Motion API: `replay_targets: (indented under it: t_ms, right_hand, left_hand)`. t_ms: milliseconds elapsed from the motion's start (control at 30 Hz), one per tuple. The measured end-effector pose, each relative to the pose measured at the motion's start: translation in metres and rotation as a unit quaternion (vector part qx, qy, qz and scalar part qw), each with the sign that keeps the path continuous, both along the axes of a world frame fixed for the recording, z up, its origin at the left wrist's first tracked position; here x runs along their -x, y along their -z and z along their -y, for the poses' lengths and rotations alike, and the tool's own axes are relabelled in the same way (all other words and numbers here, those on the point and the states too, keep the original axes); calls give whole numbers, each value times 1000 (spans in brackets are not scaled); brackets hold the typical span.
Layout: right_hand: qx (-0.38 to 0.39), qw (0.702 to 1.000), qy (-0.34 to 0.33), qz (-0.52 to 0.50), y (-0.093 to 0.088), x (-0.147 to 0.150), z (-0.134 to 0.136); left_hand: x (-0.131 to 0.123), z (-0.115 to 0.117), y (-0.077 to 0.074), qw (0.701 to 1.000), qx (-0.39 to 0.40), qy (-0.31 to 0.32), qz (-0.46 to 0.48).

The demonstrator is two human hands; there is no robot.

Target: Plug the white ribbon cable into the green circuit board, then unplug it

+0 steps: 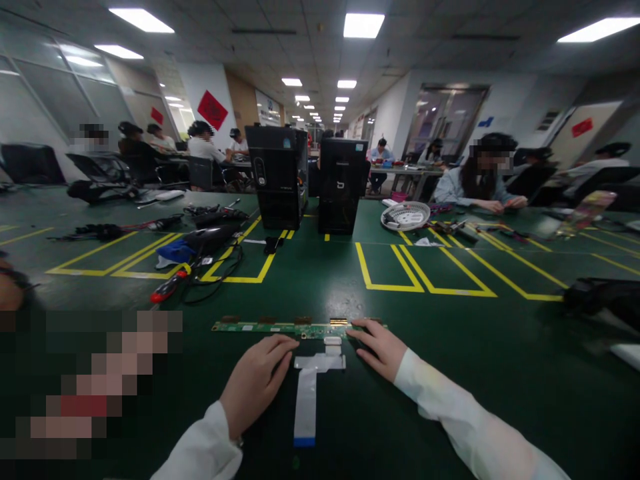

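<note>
A long, narrow green circuit board [285, 329] lies across the dark green table. A white ribbon cable [306, 400] with a blue end hangs toward me from a white connector [333, 343] at the board's front edge. My left hand [260, 380] rests just in front of the board, left of the cable, with its fingers fairly close together and nothing visibly gripped. On the right, the spread fingers of my right hand [377, 347] touch or lie over the board's right part, near a shiny copper-coloured strip [339, 321].
Two black computer towers [277, 177] [343, 187] stand at the back. A red-handled tool [170, 285] and black cables [215, 267] lie on the left. Yellow tape [395, 288] marks the table. A white basket [406, 217] and a seated person [487, 173] are at the back right.
</note>
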State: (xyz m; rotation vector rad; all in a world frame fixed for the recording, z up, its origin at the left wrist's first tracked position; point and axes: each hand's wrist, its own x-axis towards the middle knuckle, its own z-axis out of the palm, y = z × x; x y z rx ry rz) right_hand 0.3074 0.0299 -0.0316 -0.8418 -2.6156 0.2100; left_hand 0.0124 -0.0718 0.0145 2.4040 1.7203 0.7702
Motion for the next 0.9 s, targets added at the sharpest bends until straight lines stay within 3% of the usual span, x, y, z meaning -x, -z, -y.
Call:
replay_targets:
  t_ms: [167,300,433,600,900]
  right_hand:
    - [2,1000,5,5,3,0,0]
    - [3,1000,5,0,2,0,0]
    - [-6,1000,12,2,0,2,2]
    - [-37,999,-12,-13,-7,16,11]
    - [26,996,-62,55,-17,32,21]
  left_hand:
    - [28,31,12,997,68,-19,-33]
    - [44,45,27,995,69,-39,-59]
    - [48,45,39,995,50,-37,-80]
    - [45,40,41,994,35,-29,-104]
    - [42,39,43,992,28,-33,-118]
